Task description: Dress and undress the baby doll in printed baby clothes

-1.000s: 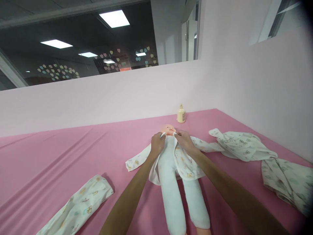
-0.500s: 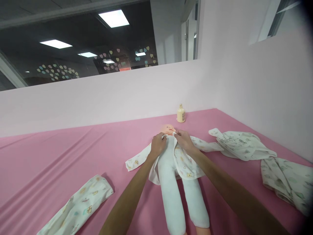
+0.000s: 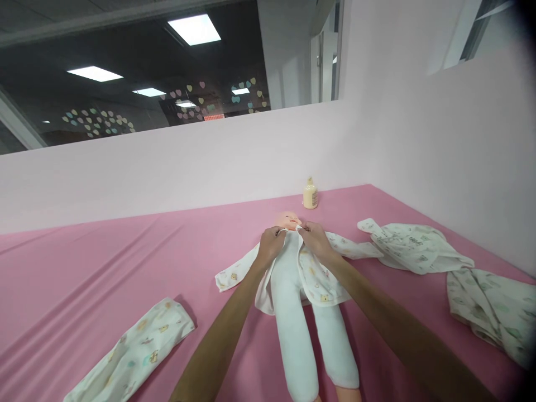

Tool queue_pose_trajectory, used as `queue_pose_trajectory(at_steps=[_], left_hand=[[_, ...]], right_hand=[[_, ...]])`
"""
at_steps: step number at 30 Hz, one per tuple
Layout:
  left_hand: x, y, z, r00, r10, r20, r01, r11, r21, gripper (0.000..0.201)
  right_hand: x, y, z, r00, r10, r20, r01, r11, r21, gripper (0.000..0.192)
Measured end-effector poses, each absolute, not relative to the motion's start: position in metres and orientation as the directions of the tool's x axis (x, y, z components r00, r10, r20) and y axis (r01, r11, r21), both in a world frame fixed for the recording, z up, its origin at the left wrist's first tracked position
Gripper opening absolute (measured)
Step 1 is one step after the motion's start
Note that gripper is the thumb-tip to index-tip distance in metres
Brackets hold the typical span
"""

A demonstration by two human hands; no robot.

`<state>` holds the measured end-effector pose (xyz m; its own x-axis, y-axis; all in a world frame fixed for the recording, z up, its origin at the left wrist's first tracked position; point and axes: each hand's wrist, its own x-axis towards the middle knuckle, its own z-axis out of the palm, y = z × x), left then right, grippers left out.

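A baby doll (image 3: 288,273) with a white cloth body lies on its back on the pink sheet, head away from me. Its arms are in the sleeves of a white baby jacket (image 3: 320,279) printed with small bears, and the front hangs apart over the chest. At the neck, my left hand (image 3: 271,244) is closed on one edge of the jacket's collar. My right hand (image 3: 315,239) pinches the opposite front edge, just below the doll's chin. The fingertips of both hands are partly hidden.
Folded printed baby pants (image 3: 134,352) lie at the front left. On the right are a crumpled white printed garment (image 3: 419,245) and a leaf-patterned cloth (image 3: 494,312). A pale yellow pump bottle (image 3: 310,195) stands by the back wall (image 3: 188,173). Pink sheet (image 3: 125,268) covers the surface.
Hardly anything differs. Both hands keep their hold at the jacket's neck, and my left hand has shifted very slightly; the doll and other garments stay put.
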<state>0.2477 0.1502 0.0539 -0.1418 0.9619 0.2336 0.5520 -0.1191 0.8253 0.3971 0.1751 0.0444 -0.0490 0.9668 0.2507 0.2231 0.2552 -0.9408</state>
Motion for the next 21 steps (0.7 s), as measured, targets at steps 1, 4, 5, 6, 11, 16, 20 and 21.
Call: queue_pose_trajectory(at_steps=[1,4,5,6,11,16,20,21], left_hand=[[0.2474,0.1497,0.0548,-0.135,0.965,0.225,0.558,-0.114,0.822,0.025],[0.2454,0.1492,0.0565,-0.063,0.967,0.246,0.574,-0.167,0.802,0.024],[0.2445,0.1495,0.0567,-0.03,0.965,0.26,0.577,-0.196,0.793,0.024],[0.2436,0.1498,0.0566,-0.002,0.962,0.272,0.58,-0.22,0.784,0.025],[0.2421,0.1505,0.0566,0.017,0.952,0.305,0.628,-0.248,0.738,0.026],[0.2434,0.1502,0.0569,0.04,0.93,0.364,0.691,-0.289,0.663,0.025],[0.2427,0.1504,0.0566,0.049,0.926,0.375,0.711,-0.296,0.638,0.026],[0.2425,0.1503,0.0567,0.053,0.926,0.374,0.713,-0.297,0.635,0.026]], right_hand=[[0.3972,0.1748,0.0448,-0.048,0.967,0.249,0.223,0.254,-0.941,0.016],[0.3971,0.1736,0.0456,-0.044,0.968,0.246,0.228,0.25,-0.941,0.016],[0.397,0.1732,0.0457,-0.043,0.968,0.246,0.23,0.249,-0.941,0.016],[0.397,0.173,0.0459,-0.042,0.968,0.245,0.232,0.248,-0.94,0.016],[0.3969,0.1736,0.046,-0.043,0.967,0.249,0.236,0.252,-0.938,0.016],[0.3967,0.1745,0.0449,-0.043,0.968,0.247,0.237,0.25,-0.939,0.016],[0.3967,0.1752,0.0439,-0.047,0.967,0.252,0.233,0.256,-0.938,0.017],[0.3968,0.1754,0.0438,-0.048,0.966,0.254,0.234,0.258,-0.937,0.017]])
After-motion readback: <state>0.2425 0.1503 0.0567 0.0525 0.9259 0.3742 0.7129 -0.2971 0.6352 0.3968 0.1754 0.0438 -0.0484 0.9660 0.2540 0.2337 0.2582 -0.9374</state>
